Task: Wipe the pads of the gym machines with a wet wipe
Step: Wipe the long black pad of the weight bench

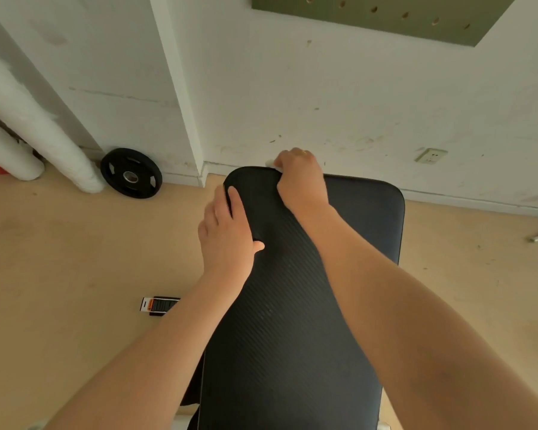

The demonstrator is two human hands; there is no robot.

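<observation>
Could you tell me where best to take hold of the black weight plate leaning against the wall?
Grip the black round weight plate through one of the slots near its rim, coming from the front, the room side. It leans against the white wall on the floor, so its back is blocked while its slotted face is open.

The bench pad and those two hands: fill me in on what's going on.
A person is wiping a black bench pad. The right hand is curled over the pad's far edge by the wall, with a bit of white wet wipe showing under its fingers. The left hand rests on the pad's left edge, apparently steadying it. A weight plate leans against the wall.
</observation>
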